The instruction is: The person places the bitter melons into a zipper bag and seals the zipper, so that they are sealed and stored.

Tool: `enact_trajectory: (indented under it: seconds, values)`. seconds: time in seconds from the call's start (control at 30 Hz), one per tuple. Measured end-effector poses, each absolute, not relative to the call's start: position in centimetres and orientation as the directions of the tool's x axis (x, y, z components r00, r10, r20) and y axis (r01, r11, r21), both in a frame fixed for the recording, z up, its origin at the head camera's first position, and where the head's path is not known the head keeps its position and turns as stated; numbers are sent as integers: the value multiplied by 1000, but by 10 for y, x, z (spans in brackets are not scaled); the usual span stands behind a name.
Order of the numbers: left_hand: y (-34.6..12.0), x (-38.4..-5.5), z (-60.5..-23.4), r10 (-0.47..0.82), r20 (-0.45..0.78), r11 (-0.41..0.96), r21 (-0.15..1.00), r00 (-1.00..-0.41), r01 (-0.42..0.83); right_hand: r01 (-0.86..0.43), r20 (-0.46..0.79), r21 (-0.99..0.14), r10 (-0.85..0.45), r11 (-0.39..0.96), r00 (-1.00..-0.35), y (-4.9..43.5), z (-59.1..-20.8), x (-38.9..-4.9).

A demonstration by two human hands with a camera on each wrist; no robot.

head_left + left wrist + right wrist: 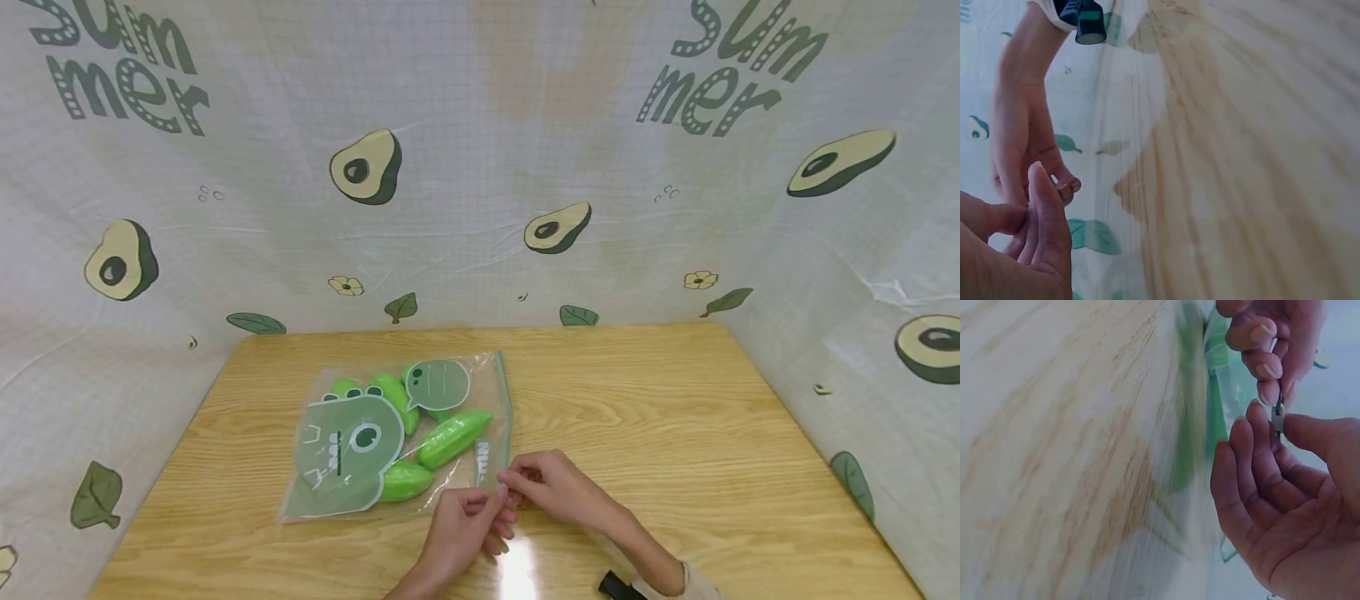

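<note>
A clear zip bag [472, 383] with a green dinosaur print lies flat on the table, its green zip strip [507, 408] along the right side. Inside are several glossy bright green elongated pieces [453, 439], partly covered by the print. At the strip's near end, my left hand [467, 527] pinches the bag's corner between thumb and fingers. Right beside it, my right hand [558, 490] pinches a small pale slider [1278, 420] on the strip, thumb against fingers. Both hands' fingertips nearly meet in the left wrist view, where the bag is hidden.
The wooden table [637, 400] runs back to a white cloth [465, 275] printed with avocados and leaves, which also hangs at both sides. A black device [617, 586] sits by the right wrist, below the pale sleeve [697, 583].
</note>
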State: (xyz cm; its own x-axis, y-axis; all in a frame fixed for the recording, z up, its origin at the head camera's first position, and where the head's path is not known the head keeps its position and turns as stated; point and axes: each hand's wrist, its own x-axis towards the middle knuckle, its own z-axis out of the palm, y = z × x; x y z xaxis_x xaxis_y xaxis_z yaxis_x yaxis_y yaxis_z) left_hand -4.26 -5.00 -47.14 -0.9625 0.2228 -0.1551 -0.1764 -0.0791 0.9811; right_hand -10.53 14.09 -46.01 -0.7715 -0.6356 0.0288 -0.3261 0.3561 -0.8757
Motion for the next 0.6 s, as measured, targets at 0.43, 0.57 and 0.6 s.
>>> enact_trajectory:
  seconds: [0.43, 0.57, 0.6]
  values:
    - [-46, -45, -472, 200, -136, -106, 981, -970, -160, -223, -39, -883, -540, 412, -841, 138, -457, -109]
    - [-46, -45, -474, 203, -143, -108, 980, -969, -167, -215, -44, -878, -520, 427, -853, 137, -456, -112]
    - [-46, -45, -474, 205, -141, -110, 980, -969, -166, -213, -45, -878, -517, 429, -855, 137, -455, -112]
